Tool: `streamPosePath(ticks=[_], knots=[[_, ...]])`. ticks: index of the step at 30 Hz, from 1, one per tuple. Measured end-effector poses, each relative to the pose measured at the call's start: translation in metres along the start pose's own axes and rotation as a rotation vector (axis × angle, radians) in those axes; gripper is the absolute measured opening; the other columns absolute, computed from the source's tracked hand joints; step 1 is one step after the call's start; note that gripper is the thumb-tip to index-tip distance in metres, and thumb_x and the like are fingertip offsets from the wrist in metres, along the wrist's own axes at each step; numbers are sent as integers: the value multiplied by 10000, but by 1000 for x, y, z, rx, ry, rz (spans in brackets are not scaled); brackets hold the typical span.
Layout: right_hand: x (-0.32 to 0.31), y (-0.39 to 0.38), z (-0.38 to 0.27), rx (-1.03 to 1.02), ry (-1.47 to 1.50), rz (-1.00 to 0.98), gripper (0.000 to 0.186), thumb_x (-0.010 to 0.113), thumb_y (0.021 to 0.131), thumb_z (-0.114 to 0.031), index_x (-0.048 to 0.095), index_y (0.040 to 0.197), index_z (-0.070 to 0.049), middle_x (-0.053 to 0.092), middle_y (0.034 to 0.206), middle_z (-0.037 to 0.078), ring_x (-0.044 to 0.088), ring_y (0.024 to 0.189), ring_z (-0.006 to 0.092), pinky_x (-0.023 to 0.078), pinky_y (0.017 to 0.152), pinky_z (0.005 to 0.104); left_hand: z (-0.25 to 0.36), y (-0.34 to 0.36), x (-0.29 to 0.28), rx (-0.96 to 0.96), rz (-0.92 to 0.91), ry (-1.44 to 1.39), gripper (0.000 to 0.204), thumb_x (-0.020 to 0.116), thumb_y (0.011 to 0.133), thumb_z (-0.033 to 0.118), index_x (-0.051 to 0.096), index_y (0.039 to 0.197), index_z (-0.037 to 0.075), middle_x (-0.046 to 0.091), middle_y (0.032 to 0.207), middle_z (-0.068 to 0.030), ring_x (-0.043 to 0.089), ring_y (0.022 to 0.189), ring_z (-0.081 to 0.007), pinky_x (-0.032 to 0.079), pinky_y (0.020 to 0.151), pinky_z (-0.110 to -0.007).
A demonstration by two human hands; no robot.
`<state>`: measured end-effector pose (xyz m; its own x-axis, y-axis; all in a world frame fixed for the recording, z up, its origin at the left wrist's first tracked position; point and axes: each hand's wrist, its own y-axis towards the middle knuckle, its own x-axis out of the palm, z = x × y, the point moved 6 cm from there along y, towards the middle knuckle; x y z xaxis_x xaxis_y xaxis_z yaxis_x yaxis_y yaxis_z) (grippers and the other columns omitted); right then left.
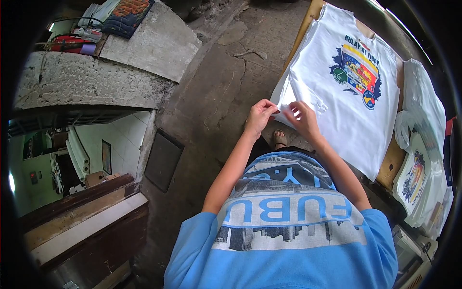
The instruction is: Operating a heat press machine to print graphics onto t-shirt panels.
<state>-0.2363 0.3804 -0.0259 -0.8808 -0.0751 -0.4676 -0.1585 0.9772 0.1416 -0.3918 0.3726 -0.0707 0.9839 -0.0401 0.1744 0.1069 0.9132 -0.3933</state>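
Observation:
A white T-shirt [332,115] with a colourful print on its chest is spread over a wooden board at the upper right. My left hand [260,118] pinches a gathered edge of it at the near left corner, thumb against fingers. Just to the right, my right hand [303,119] is over the same bunched cloth with its fingers bent. Its fingertips are blurred, so whether they grip the fabric cannot be made out.
More white printed shirts [418,173] hang in a pile along the board's right side. A dark flat panel [163,160] lies on the concrete floor to the left. A concrete ledge [96,82] holds folded cloth [127,17]. Below it, an opening shows pale rolls [77,151].

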Motion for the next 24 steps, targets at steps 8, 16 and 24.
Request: streamPosePath(ticks=[8, 16, 24], knots=[[-51, -1, 38, 148, -173, 312, 139, 590, 742, -39, 541, 870, -18, 550, 814, 127, 564, 717, 238, 451, 618, 327, 10, 7, -14, -7, 123, 87, 99, 589, 804, 149, 584, 795, 51, 633, 749, -41, 577, 649, -83, 445, 571, -220], [24, -2, 9, -310, -374, -90, 234, 634, 707, -107, 547, 912, -37, 517, 895, 122, 513, 867, 302, 436, 739, 378, -73, 8, -32, -227, 227, 365, 151, 639, 791, 180, 616, 826, 35, 595, 673, 0, 516, 528, -71, 400, 464, -206], [50, 7, 35, -279, -487, -262, 157, 593, 738, -131, 545, 851, -33, 531, 868, 118, 537, 842, 282, 459, 717, 352, -44, 2, -30, -9, 207, 426, 114, 611, 802, 139, 624, 786, 27, 589, 646, 0, 507, 530, -56, 386, 449, -208]])
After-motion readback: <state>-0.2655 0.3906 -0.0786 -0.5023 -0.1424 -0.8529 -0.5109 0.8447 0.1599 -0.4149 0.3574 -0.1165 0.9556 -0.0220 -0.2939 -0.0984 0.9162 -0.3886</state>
